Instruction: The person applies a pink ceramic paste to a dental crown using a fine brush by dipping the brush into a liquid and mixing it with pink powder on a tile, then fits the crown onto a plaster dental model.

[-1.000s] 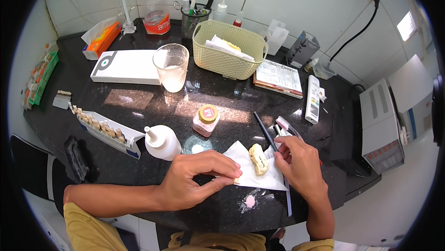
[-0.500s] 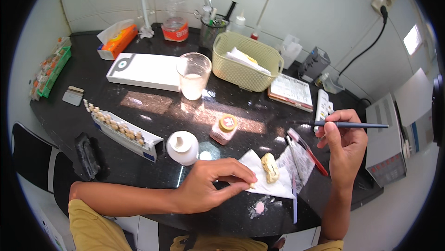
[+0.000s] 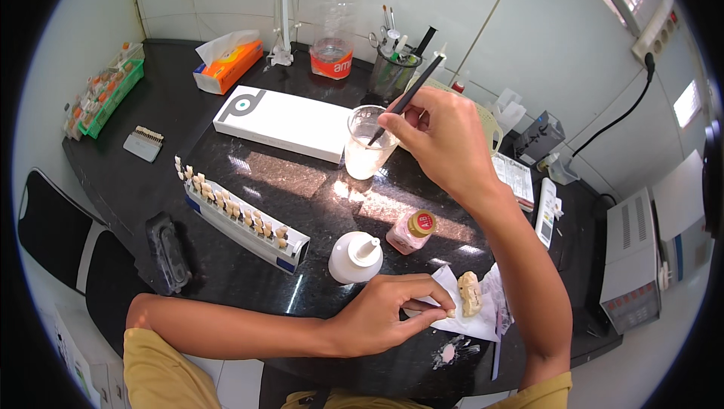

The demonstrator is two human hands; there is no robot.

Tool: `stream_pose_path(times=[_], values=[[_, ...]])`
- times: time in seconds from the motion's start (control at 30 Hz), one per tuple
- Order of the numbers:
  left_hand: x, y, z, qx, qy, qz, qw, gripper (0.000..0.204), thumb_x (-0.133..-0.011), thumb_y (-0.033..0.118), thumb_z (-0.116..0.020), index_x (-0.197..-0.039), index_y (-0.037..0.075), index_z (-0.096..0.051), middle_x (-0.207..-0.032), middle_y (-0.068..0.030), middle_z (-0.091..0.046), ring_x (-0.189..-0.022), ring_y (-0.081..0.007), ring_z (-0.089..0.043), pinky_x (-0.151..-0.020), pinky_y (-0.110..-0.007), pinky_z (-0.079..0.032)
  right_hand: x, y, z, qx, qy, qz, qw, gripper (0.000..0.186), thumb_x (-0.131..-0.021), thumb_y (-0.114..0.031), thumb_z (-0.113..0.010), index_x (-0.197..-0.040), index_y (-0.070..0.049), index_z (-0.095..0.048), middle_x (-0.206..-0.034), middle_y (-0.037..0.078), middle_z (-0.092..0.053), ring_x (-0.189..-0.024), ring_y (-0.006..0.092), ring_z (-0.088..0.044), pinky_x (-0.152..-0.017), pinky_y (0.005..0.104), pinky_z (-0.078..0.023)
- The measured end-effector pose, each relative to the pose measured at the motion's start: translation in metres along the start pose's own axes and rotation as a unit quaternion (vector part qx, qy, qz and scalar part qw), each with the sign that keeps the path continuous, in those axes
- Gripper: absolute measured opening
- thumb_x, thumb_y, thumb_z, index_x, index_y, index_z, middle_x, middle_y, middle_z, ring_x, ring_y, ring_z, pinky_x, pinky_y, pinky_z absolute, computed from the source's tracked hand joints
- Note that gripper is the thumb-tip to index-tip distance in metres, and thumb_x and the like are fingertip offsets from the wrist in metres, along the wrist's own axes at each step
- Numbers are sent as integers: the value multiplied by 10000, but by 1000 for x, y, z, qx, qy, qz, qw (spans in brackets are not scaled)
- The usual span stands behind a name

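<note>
My right hand [image 3: 451,137] grips a slim dark brush [image 3: 411,94], slanted with its lower end inside the clear glass [image 3: 360,161], which holds whitish, cloudy contents. The bristles are hard to make out there. Low over the counter, my left hand [image 3: 377,317] pinches a small cream-coloured piece [image 3: 451,313], tooth-like in size and colour, between thumb and fingertips. Just right of those fingertips, a cream dental cast [image 3: 470,293] rests on a white tissue [image 3: 481,326]. A smear of pink powder [image 3: 449,353] lies on the counter nearby.
A white nozzle bottle [image 3: 355,258] and a pink jar with a gold lid [image 3: 411,232] stand close to my left hand. Farther left is a tooth shade guide [image 3: 245,216]. A white box [image 3: 279,124] touches the glass area; a green basket [image 3: 489,124] sits behind my right hand.
My right hand has moved left and away from me, bringing the brush from the right side into the glass. The left hand keeps its pinch. The whole view has shifted.
</note>
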State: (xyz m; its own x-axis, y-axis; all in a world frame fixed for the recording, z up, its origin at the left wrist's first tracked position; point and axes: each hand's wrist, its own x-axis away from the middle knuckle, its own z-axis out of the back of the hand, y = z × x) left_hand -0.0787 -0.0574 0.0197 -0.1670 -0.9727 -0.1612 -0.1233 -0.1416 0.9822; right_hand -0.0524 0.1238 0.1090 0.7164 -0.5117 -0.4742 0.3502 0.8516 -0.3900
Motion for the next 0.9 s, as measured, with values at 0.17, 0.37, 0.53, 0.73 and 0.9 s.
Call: stream_pose_path(times=[0.17,0.37,0.53,0.73,0.9], values=[[-5,-4,-3,-27,1,2,1000,151,-882,-25,-623,-1029,-26,-660,-1031,-102,-673,-962,-150,-658,-824,-273,-564,16,-1,20,-65,89,3,994,219,-792,-165,-734,-764,41,-665,-702,149,-652,-568,217,-621,-565,329,-484],[-5,-9,-6,6,45,-2,999,139,-855,-69,-623,-988,-48,-656,-1024,-124,-659,-973,-180,-668,-854,-272,-581,128,-12,117,-50,175,-28,983,172,-879,-132,-674,-913,5,-577,-761,67,-630,-614,58,-558,-528,163,-415],[-5,-7,-10,16,61,22,998,122,-862,-78,-613,-979,-66,-645,-1027,-129,-649,-972,-180,-662,-859,-275,-578,257,7,105,-151,151,-276,937,106,-848,-34,-652,-889,50,-602,-796,89,-653,-715,94,-638,-642,205,-495],[-4,-6,-9,42,47,55,997,174,-859,-116,-586,-1013,-38,-613,-1075,-154,-618,-1039,-200,-635,-919,-288,-547,300,12,84,-57,136,-290,946,106,-803,2,-677,-898,43,-650,-785,99,-654,-662,102,-629,-603,221,-492],[-3,-3,-9,47,54,59,996,171,-863,-105,-596,-1020,-40,-611,-1072,-151,-615,-1047,-202,-631,-927,-293,-542,294,13,88,-4,89,-274,958,117,-794,-14,-680,-892,43,-649,-766,109,-646,-626,124,-627,-586,231,-495]])
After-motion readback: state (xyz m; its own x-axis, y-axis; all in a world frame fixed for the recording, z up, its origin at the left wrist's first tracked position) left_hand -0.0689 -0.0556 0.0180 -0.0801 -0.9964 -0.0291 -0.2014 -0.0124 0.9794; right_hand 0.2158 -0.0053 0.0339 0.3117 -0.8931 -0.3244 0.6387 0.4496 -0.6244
